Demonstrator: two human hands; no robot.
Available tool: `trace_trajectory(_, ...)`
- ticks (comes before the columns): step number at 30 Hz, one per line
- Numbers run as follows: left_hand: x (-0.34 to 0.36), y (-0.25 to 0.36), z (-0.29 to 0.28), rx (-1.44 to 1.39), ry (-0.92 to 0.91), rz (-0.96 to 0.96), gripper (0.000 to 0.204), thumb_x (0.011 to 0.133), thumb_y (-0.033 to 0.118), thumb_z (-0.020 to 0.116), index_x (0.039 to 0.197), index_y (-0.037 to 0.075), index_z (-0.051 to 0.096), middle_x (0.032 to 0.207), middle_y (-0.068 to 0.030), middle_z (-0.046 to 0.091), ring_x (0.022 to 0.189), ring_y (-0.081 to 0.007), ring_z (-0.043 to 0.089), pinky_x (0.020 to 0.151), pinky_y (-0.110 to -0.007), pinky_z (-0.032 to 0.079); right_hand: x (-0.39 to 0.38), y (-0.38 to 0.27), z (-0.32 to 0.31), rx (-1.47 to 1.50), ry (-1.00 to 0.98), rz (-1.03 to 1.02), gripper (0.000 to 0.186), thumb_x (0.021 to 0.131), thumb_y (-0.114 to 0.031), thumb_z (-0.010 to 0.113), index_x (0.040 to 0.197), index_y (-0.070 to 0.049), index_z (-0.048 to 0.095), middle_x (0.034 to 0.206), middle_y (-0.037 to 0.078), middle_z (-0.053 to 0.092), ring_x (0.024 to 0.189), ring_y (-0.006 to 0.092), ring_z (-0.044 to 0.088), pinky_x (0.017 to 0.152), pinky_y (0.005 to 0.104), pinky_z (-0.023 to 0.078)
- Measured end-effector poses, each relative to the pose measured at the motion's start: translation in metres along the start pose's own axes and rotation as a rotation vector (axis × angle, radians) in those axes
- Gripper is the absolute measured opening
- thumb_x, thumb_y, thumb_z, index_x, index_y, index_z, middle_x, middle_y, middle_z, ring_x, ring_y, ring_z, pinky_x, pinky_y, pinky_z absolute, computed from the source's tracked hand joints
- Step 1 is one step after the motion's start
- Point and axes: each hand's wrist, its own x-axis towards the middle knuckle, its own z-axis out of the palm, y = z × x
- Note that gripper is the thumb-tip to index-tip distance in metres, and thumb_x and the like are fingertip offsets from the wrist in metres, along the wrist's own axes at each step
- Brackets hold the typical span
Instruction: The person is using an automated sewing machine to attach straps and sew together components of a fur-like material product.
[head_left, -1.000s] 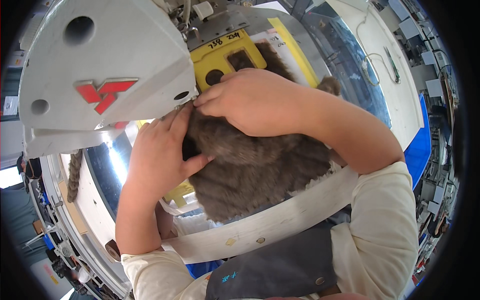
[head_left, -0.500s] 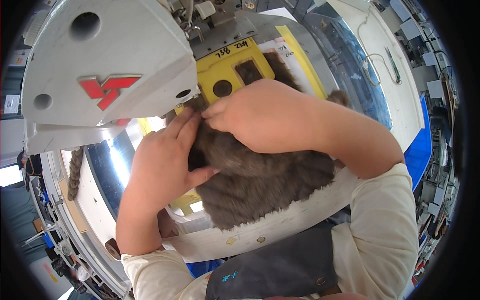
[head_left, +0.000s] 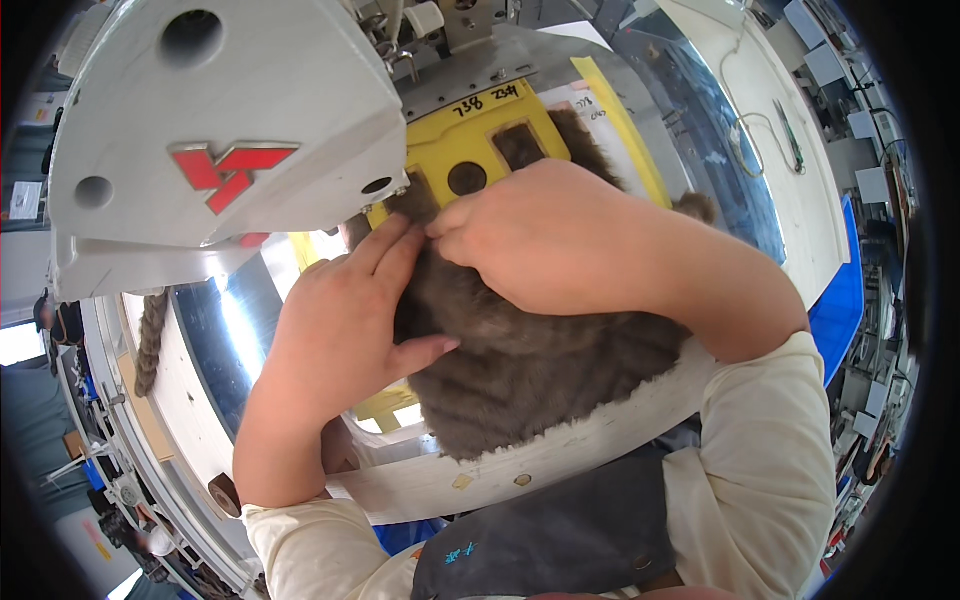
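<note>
A brown fur piece (head_left: pixel 540 370) lies under both hands, its shaggy edge toward me. Fingers stretched out, my left hand (head_left: pixel 345 325) rests on the fur's left side, thumb spread apart to the right. My right hand (head_left: pixel 545 235) comes across from the right, fingertips bunched in a pinch on the fur beside the left fingertips. Just beyond them sits a yellow clamp plate (head_left: pixel 470 135) with cut-out openings, through which brown fur shows. A light grey sewing machine head (head_left: pixel 250 110) with a red emblem hangs at the upper left, close to my fingers. The needle area is hidden.
Yellow tape (head_left: pixel 620 130) runs along a metal bed beside the plate. Snips (head_left: pixel 788 135) and a loose cord lie on the white table (head_left: pixel 810 200) at right, above a blue bin (head_left: pixel 840 290). A braided strip (head_left: pixel 150 345) hangs at left.
The yellow plate, the fur and both hands have shifted a little to the right and slightly toward me. Both hands keep their places on the fur.
</note>
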Motion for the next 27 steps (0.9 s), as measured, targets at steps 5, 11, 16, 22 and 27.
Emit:
trace_trajectory(5, -0.003, -0.001, -0.005, 0.012, -0.028, -0.035, 0.092, 0.063, 0.035, 0.090, 0.142, 0.000, 0.056, 0.143, -0.0203, 0.059, 0.113, -0.0424, 0.065, 0.097, -0.045, 0.054, 0.001, 0.000, 0.004, 0.068, 0.057, -0.046, 0.028, 0.087, -0.006, 0.056, 0.110, -0.005, 0.072, 0.122, 0.004, 0.073, 0.098, 0.0300, 0.072, 0.079, 0.0408, 0.059)
trace_trajectory(11, -0.005, -0.001, -0.004, 0.053, -0.002, -0.014, 0.091, 0.063, 0.034, 0.089, 0.141, 0.000, 0.057, 0.144, -0.0209, 0.059, 0.115, -0.0416, 0.066, 0.097, -0.045, 0.054, -0.001, -0.004, 0.003, 0.081, 0.022, -0.039, 0.030, 0.101, -0.027, 0.059, 0.116, -0.003, 0.071, 0.129, 0.007, 0.070, 0.105, 0.0292, 0.071, 0.086, 0.0409, 0.058)
trace_trajectory(16, -0.009, 0.003, -0.005, 0.115, 0.000, 0.014, 0.088, 0.070, 0.036, 0.087, 0.140, -0.004, 0.055, 0.145, -0.0198, 0.058, 0.114, -0.0371, 0.067, 0.094, -0.044, 0.056, -0.025, -0.009, 0.000, 0.106, 0.000, -0.041, 0.046, 0.099, -0.043, 0.064, 0.118, -0.001, 0.068, 0.120, 0.014, 0.067, 0.105, 0.0341, 0.069, 0.089, 0.0430, 0.057)
trace_trajectory(22, -0.011, 0.015, -0.001, 0.120, 0.005, -0.091, 0.088, 0.069, 0.034, 0.087, 0.144, 0.000, 0.055, 0.149, -0.0168, 0.057, 0.117, -0.0378, 0.066, 0.098, -0.044, 0.055, -0.093, -0.017, 0.009, 0.081, 0.041, -0.002, 0.034, 0.088, -0.029, 0.077, 0.102, -0.003, 0.061, 0.095, 0.013, 0.065, 0.093, 0.0353, 0.068, 0.078, 0.0460, 0.055)
trace_trajectory(27, -0.016, 0.015, 0.014, 0.031, 0.108, -0.033, 0.085, 0.074, 0.034, 0.087, 0.145, 0.001, 0.055, 0.152, -0.0173, 0.054, 0.123, -0.0390, 0.063, 0.102, -0.044, 0.053, -0.143, -0.020, 0.014, 0.145, 0.047, 0.265, 0.031, 0.086, -0.024, 0.078, 0.102, -0.004, 0.060, 0.091, 0.014, 0.065, 0.093, 0.0384, 0.067, 0.078, 0.0485, 0.054)
